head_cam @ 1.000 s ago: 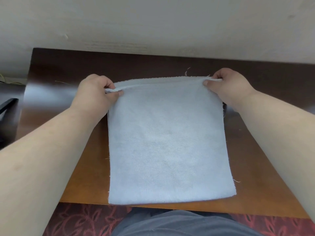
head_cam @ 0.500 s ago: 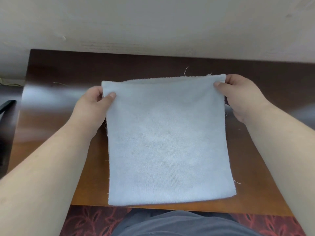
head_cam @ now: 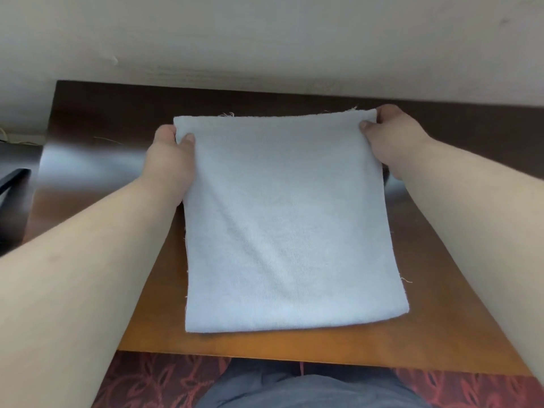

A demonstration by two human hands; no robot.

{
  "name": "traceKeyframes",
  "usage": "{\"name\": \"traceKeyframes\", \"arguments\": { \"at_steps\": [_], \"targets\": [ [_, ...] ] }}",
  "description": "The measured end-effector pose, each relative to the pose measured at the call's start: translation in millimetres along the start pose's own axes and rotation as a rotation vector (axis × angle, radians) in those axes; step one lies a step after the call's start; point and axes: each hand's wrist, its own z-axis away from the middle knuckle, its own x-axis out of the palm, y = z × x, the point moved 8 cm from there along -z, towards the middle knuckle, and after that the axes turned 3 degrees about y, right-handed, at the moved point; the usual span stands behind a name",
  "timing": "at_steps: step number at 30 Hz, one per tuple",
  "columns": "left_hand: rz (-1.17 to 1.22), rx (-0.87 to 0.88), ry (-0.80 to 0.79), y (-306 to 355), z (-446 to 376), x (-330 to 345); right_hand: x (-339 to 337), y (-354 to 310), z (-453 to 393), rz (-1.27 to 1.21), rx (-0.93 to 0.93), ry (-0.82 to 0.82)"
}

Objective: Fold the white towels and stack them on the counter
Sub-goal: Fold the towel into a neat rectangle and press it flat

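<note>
A white towel (head_cam: 282,225), folded into a rough square, lies on the brown wooden counter (head_cam: 441,334) in front of me. Its near folded edge rests close to the counter's front edge. My left hand (head_cam: 172,160) pinches the far left corner, thumb on top. My right hand (head_cam: 394,139) pinches the far right corner the same way. The far edge is raised slightly off the counter, with loose threads sticking out of it. The fingers of both hands are hidden under the cloth.
A pale wall (head_cam: 265,39) runs along the counter's far edge. A dark object (head_cam: 11,178) sits off the counter's left side. Red patterned carpet (head_cam: 153,381) and my grey-trousered legs (head_cam: 309,390) lie below the front edge.
Both hands have carried the towel's far edge away from me and spread it flat; the rolled-over far hem seen a second ago has opened out.
</note>
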Motion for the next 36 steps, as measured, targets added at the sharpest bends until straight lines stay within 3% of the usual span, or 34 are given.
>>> {"name": "traceKeyframes", "arguments": {
  "at_steps": [8,13,18,21,27,31,36],
  "targets": [
    [-0.119,-0.023,0.061,0,-7,1,1,-1,-9,0.223,0.078,0.032],
    [-0.166,-0.096,0.079,0,-8,-4,-6,4,-2,0.176,0.178,0.073],
    [-0.02,0.114,0.064,13,36,-16,-23,-3,45,-0.142,0.021,0.149],
    [-0.2,0.367,0.026,13,85,-19,-20,15,90,-0.189,-0.029,0.125],
    [-0.56,0.865,-0.418,-31,232,25,8,78,187,0.011,-0.014,0.015],
    [-0.886,0.847,-0.496,-77,258,52,6,111,218,-0.038,0.077,0.024],
    [-0.997,0.829,-0.416,-99,260,59,1,134,224,0.021,0.083,-0.009]
  ]
}}
